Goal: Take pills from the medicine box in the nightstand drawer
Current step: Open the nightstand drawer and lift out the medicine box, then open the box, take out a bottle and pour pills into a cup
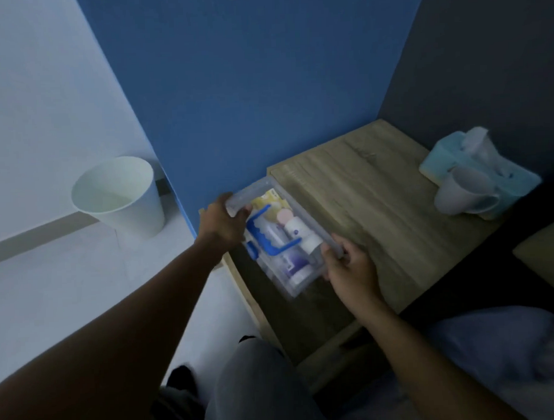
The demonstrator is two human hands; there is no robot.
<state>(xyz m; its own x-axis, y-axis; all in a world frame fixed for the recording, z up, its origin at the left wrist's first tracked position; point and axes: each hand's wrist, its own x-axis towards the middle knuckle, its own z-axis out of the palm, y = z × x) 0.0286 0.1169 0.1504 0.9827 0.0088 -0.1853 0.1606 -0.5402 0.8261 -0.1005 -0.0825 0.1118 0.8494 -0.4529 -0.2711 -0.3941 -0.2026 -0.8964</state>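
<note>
Both arms reach out. The left hand (224,221) and right hand (350,267) each grip an end of the clear medicine box (280,241). It is over the open drawer (307,318) by the wooden nightstand (363,200) and blue wall (249,85).

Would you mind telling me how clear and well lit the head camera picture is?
Head view: dim, with a blue cast; the medicine box and both hands, left and right, are motion-blurred, labels unreadable; wide-angle lens bends the wall edges; no glare.

Dim, bluish, soft blur; wide-angle edge warp.
</note>
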